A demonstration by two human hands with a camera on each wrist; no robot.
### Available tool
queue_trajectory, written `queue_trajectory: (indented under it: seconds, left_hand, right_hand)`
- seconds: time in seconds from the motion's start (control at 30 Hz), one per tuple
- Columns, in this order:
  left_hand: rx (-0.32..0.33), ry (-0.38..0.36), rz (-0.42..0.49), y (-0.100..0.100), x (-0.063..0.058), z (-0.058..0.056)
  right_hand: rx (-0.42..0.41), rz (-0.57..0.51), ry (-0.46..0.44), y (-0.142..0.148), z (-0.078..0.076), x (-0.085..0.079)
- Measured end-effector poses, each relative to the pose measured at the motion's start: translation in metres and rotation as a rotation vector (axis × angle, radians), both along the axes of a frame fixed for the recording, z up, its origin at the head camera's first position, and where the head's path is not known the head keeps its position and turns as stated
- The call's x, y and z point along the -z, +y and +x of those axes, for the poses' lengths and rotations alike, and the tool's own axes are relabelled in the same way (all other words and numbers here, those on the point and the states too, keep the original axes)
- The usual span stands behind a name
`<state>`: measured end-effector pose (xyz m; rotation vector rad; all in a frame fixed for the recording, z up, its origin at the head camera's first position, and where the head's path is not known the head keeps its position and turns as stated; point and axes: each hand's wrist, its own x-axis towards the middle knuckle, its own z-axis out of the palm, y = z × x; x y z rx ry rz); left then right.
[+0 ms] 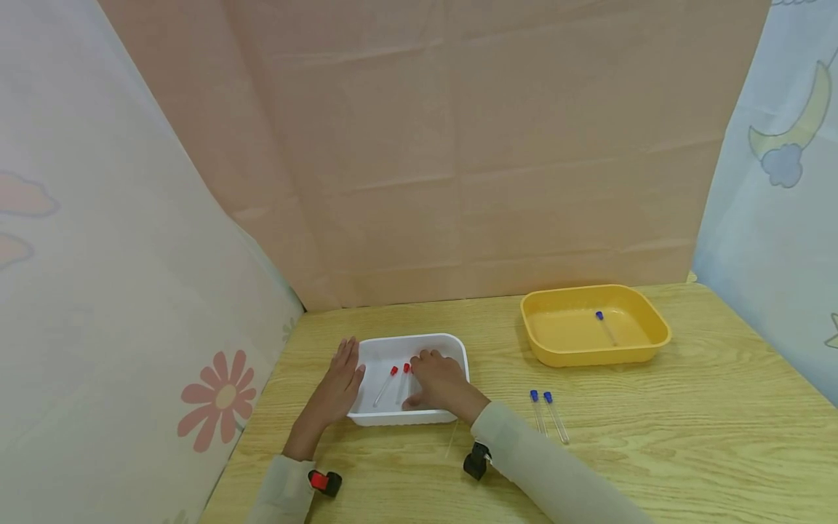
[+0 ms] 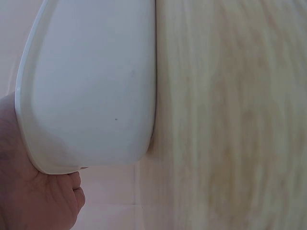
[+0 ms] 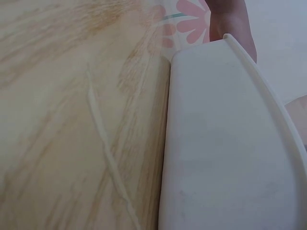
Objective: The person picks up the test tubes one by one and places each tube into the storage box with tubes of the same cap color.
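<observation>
A white tray point(image 1: 406, 418) stands on the table between the two hands. Along its left edge rests my left hand point(image 1: 337, 386), fingers fairly straight and thumb at the rim; the left wrist view shows this hand point(image 2: 41, 201) against the tray's corner point(image 2: 96, 96). My right hand point(image 1: 440, 382) reaches over the near right side into the tray, fingers bent down and thumb apart. Two red-capped test tubes point(image 1: 386, 386) lie inside, left of that hand. Another red cap shows at its fingertips; whether they grip that tube is hidden. The right wrist view shows only the tray's outer wall point(image 3: 225, 143).
A yellow tray point(image 1: 596, 356) at the back right holds one blue-capped test tube point(image 1: 607, 331). Two more blue-capped tubes point(image 1: 556, 418) lie on the table point(image 1: 694, 422) in front of it, close to the right forearm. Cloth screens point(image 1: 393, 182) stand behind and at both sides.
</observation>
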<state>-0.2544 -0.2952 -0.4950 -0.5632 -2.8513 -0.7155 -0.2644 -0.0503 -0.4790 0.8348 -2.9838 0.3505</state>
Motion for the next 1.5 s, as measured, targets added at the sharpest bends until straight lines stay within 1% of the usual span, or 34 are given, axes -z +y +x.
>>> queue_trajectory:
  seconds: [0.27, 0.5, 0.7, 0.97, 1.23, 1.33, 1.5]
  left_hand:
    - [-0.009, 0.012, -0.018, 0.0002, 0.0004, -0.0012]
    - [-0.021, 0.008, -0.034, 0.0010, 0.0001, -0.0014]
    - [-0.021, 0.020, -0.027, 0.0016, 0.0009, -0.0019]
    - [-0.011, 0.021, -0.019, 0.0017, 0.0001, -0.0020]
    - [-0.013, 0.015, -0.013, 0.0012, 0.0002, -0.0008]
    - [-0.012, 0.013, -0.009, 0.0014, -0.0001, -0.0003]
    - [-0.016, 0.026, -0.015, 0.0020, 0.0004, -0.0008]
  right_hand:
    - [0.036, -0.046, -0.053, -0.0014, -0.0014, 0.0004]
    - [0.040, -0.097, -0.047, -0.0003, -0.0014, 0.0002]
    - [0.023, -0.174, 0.002, 0.0018, -0.0022, 0.0000]
    - [0.026, -0.271, 0.065, 0.0021, -0.0023, -0.0016]
    - [0.025, -0.384, 0.155, 0.0019, -0.0027, -0.0036]
    - [0.032, -0.409, 0.183, 0.0022, -0.0026, -0.0031]
    - [0.028, -0.442, 0.187, 0.0033, -0.0012, -0.0045]
